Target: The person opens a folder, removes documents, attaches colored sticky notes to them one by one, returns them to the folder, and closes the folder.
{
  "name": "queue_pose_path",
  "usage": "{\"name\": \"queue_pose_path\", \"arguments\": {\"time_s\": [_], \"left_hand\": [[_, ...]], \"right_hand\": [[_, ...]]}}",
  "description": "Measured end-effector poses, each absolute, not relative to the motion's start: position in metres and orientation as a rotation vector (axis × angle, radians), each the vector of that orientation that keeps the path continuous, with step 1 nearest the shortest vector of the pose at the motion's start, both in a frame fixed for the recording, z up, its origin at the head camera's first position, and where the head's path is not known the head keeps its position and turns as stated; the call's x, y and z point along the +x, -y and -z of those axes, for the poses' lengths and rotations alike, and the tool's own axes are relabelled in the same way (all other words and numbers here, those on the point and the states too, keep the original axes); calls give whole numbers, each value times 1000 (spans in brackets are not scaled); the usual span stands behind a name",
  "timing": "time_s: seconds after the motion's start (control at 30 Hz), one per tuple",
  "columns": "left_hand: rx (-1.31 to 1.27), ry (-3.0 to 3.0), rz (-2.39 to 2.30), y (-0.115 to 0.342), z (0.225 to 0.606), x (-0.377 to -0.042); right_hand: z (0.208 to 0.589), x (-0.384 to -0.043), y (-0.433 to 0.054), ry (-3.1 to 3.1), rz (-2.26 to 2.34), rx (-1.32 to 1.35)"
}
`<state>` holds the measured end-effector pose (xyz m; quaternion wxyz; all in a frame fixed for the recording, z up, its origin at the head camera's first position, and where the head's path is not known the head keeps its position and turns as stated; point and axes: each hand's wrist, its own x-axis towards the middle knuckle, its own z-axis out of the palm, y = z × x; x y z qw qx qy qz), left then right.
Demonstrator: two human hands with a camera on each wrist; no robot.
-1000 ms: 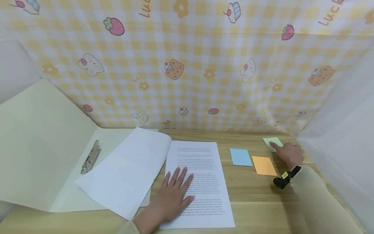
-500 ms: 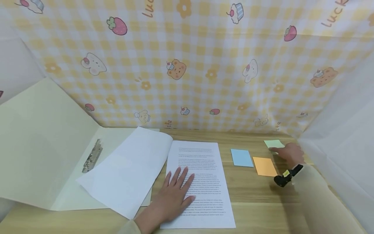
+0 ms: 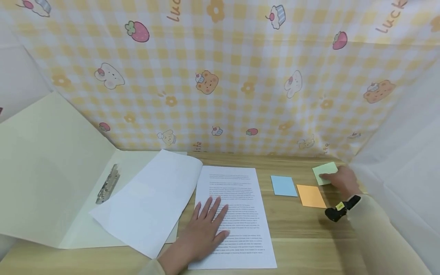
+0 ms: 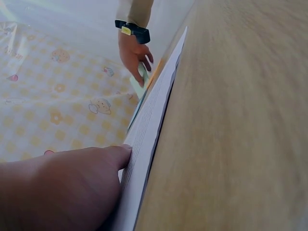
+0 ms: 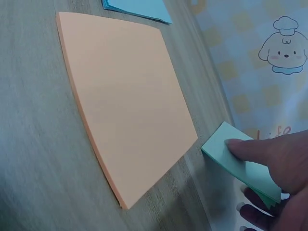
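My left hand (image 3: pixel 206 233) lies flat with fingers spread on a printed sheet (image 3: pixel 237 187) at the middle of the table. In the left wrist view its thumb rests along the edge of the paper (image 4: pixel 149 130). At the far right my right hand (image 3: pixel 343 180) pinches a green sticky note pad (image 3: pixel 324 170), thumb on top and fingers beneath. The right wrist view shows the green pad (image 5: pixel 240 154) tilted over the table, fingertips (image 5: pixel 255 216) under it. Left of that hand lie an orange sticky note pad (image 3: pixel 311 196) and a blue one (image 3: pixel 283 186).
An open cream folder (image 3: pixel 44 172) with a metal clip (image 3: pixel 108 184) stands at the left, its cover raised. A turned-over white page (image 3: pixel 148 202) lies across it and joins the printed sheet. A yellow checked curtain (image 3: pixel 233 76) closes off the back, with white sheeting (image 3: pixel 405 152) at the right.
The green pad has turned and tilted up in my right hand, which now pinches it and has shifted slightly. My left hand has stayed still on the printed sheet.
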<state>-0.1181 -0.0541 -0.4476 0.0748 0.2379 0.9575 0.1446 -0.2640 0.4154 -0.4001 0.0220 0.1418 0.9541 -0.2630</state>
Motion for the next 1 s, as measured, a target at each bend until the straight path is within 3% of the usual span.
{"name": "queue_pose_path", "arguments": {"time_s": [0.37, 1.0], "left_hand": [[720, -2873, -446, 55, 445, -116], [706, -2884, -469, 53, 445, -117]], "right_hand": [[389, -259, -421, -2795, 992, 243], [379, -211, -373, -1814, 1971, 8]]}}
